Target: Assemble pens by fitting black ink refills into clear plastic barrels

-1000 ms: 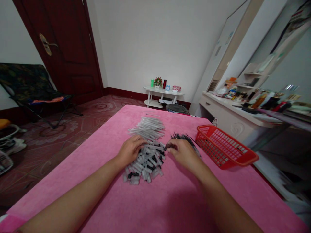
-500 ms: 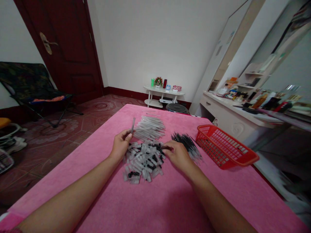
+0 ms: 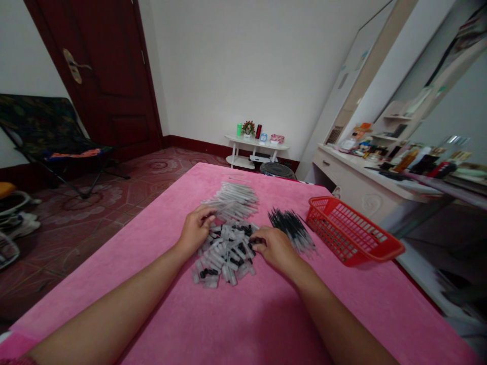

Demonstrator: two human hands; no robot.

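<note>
My left hand (image 3: 197, 228) is closed, its thumb and fingers pinching a thin translucent pen barrel (image 3: 225, 208) that tilts over the pile of similar barrels (image 3: 238, 195). At the right edge of a heap of clear pen caps and small black parts (image 3: 224, 251), my right hand (image 3: 277, 247) has its fingertips pressed together. Whatever they pinch is dark and too small to name. Beyond that hand lies a bundle of black-tipped, pale thin pen pieces (image 3: 292, 230).
A red plastic basket (image 3: 353, 233) stands on the right of the pink-covered table (image 3: 213, 324). Farther right is a dresser (image 3: 365, 177) crowded with bottles. At the back are a small white stand (image 3: 240, 161) and a round stool (image 3: 277, 170). A folding chair (image 3: 49, 132) sits left.
The barrel in my left hand has tipped from upright to leaning right, over the pile. My right hand has shifted slightly down and left at the heap's edge.
</note>
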